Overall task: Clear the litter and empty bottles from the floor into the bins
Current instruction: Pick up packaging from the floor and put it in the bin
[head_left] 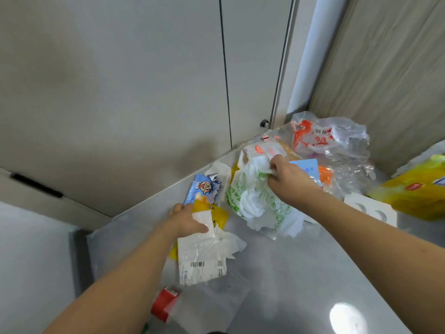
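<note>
a: count of hands?
b: two. left hand [186, 219] grips a white wrapper [201, 251] with a barcode, a yellow wrapper [218, 214] and a crumpled tissue [231, 242] bunched with it. right hand [287, 180] pinches the white bag with green print [255, 201], fingers curled into its top.
a: litter on the grey floor [289, 273]?
b: one blue snack packet [204, 190] with a cartoon face just beyond the left hand; one clear bag with red print [330, 138] in the corner; one large yellow bag [419, 189] at right; one white card with cut-outs [370, 208] beside it; one red-and-white carton [165, 303] near the left forearm.
a: obstructions?
b: pale cabinet doors [120, 92] and a wood-grain panel [385, 68] box in the corner. bottles: cannot tell.
</note>
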`<state>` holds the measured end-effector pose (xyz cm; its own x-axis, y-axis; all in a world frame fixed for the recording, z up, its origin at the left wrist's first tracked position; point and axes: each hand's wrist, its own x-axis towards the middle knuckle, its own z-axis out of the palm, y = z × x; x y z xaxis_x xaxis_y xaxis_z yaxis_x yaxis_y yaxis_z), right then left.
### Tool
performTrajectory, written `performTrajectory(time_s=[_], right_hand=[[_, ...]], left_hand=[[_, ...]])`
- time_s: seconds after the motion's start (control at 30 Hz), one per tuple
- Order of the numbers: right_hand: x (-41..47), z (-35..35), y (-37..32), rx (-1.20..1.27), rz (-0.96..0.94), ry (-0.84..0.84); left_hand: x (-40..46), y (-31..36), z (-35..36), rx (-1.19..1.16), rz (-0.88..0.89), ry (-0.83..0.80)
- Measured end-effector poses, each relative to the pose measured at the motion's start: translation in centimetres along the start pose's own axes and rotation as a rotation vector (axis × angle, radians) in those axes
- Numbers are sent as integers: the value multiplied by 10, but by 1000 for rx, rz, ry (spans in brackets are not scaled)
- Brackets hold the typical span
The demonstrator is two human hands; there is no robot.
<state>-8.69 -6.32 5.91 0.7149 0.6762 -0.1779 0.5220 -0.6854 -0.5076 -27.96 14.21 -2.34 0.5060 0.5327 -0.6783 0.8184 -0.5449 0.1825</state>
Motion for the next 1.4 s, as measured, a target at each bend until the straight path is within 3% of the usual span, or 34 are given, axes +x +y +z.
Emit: performTrajectory(time_s=[0.17, 0.23, 0.33, 0.4, 0.5, 0.6, 0.77, 1.0, 1.17, 1.4], right_hand=[[-5, 3, 3, 104, -77, 2], [-4, 0, 7, 135, -45, 12], [-2, -7, 14, 126, 12, 17], [-7, -19, 19, 142, 41, 23], [-12, -50, 33, 202, 120, 26], [-18, -89, 55, 434, 276, 104], [-38, -158, 103, 678, 443, 311], [-100, -268, 144, 1062, 599, 473], [-165, -327, 188, 1233, 491, 572], [-255, -367, 285, 1222, 431, 881]], left_hand=[[7, -4, 19, 413, 72, 182], [7, 0, 16, 480, 113, 157], [-1, 22, -7, 315, 118, -121], [-14, 52, -35, 282, 146, -222], [-38, 109, -83, 278, 211, -170], [-71, 173, -114, 285, 353, -46], [-113, 259, -120, 114, 526, 43], [-164, 346, -129, 5, 786, 352], [-212, 407, -95, -260, 964, 291], [-281, 498, -42, -217, 1253, 222]])
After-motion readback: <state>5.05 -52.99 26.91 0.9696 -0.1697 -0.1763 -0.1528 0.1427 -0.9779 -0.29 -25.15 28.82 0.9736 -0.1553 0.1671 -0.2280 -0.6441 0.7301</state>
